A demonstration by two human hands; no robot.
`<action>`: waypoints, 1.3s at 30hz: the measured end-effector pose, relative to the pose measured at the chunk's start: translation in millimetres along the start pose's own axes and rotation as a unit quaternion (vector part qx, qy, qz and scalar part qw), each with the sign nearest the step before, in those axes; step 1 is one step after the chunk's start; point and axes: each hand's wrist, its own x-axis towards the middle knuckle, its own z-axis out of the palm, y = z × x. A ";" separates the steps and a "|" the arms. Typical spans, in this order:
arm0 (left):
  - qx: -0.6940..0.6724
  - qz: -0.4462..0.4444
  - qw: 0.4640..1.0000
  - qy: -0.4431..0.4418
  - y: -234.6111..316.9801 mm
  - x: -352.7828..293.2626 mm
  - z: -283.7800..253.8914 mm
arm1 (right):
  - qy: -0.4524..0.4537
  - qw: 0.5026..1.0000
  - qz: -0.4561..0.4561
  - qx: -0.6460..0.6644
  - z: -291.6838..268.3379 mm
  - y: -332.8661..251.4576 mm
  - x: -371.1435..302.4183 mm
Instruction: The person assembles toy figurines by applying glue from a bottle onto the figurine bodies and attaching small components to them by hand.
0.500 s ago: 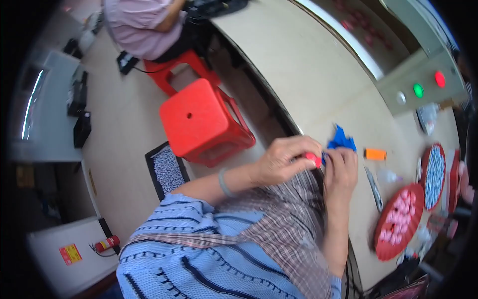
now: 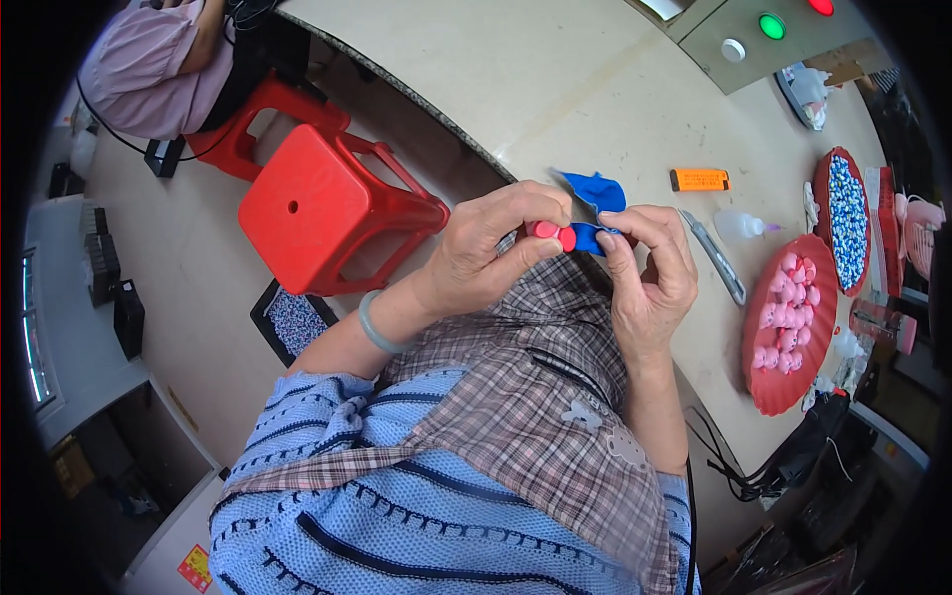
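My left hand, with a pale bangle at its wrist, is closed in a pinch on a small red-and-pink piece. Facing it, the thumb and fingers of my right hand pinch a thin blue sheet, cloth or abrasive paper, I cannot tell which. Part of the sheet sticks up beyond the fingers; a lower fold lies against or close beside the red-and-pink piece. Both hands hover above my plaid apron, by the table's edge. My fingers hide most of the piece.
On the table to the right lie an orange box-shaped item, a utility knife and a small squeeze bottle. Beyond are a red dish of pink figures and another of blue-white bits. Red stools stand left.
The whole view has shifted and turned, so the table things appear higher and further left. My right hand's fingers have turned, showing the thumb's pinch on the blue sheet.
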 end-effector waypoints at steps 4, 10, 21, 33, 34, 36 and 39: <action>-0.005 0.005 1.000 -0.017 -1.9 -1.4 -0.9 | -0.010 0.999 -0.037 -0.026 -2.1 -2.4 -1.3; 0.063 -0.005 0.998 -0.019 4.5 -0.7 1.2 | -0.097 0.966 -0.195 -0.142 -2.6 2.8 6.2; -0.017 -0.072 0.997 0.020 -2.8 -12.7 12.9 | -0.174 0.946 -0.160 -0.223 -14.6 -3.3 16.8; -0.089 -0.087 0.991 -0.057 7.4 -5.4 2.2 | -0.041 0.959 -0.150 -0.237 -11.2 13.9 25.6; -0.087 -0.080 0.992 -0.054 6.7 -5.0 2.1 | -0.053 0.945 -0.166 -0.276 -10.8 12.8 24.7; -0.084 -0.074 0.992 -0.050 4.2 -4.2 3.3 | -0.056 0.958 -0.147 -0.242 -13.8 9.0 13.4; -0.073 -0.044 0.996 -0.007 1.9 -2.3 9.2 | -0.057 0.992 -0.035 -0.107 -15.2 0.4 0.0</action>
